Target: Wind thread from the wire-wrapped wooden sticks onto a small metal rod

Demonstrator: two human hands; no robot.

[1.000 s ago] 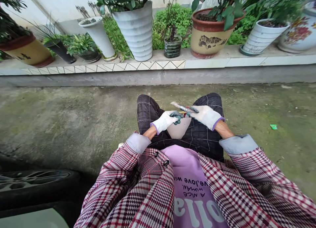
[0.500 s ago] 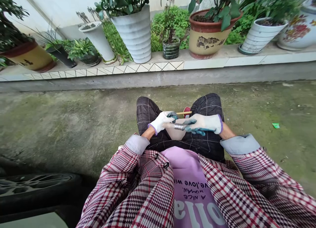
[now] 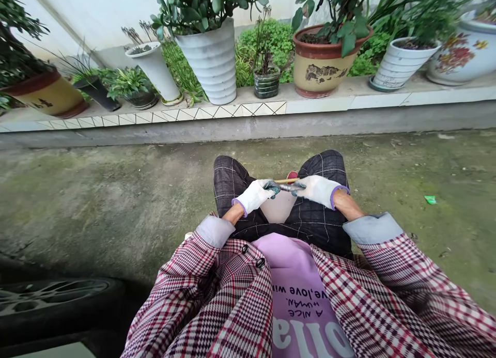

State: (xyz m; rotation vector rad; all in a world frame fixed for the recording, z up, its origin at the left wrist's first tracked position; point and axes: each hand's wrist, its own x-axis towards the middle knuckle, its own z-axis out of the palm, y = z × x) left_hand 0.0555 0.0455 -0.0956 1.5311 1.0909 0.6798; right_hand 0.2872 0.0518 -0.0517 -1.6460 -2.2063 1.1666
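I sit with both gloved hands over my lap, above a pale bowl-like container between my knees. My left hand is closed, pinching a thin yellowish stick with a red end. My right hand is closed on a small grey metallic piece, which I cannot make out well. The two hands meet fingertip to fingertip just above the container.
A tiled ledge with several potted plants runs across the far side, among them a white ribbed pot and a brown pot. Mossy concrete ground surrounds me. A car wheel sits at lower left, a green scrap at right.
The right hand first held the grey piece raised and angled, then lowered it flat across the container, and now it has drawn in, fingertips meeting the left hand.
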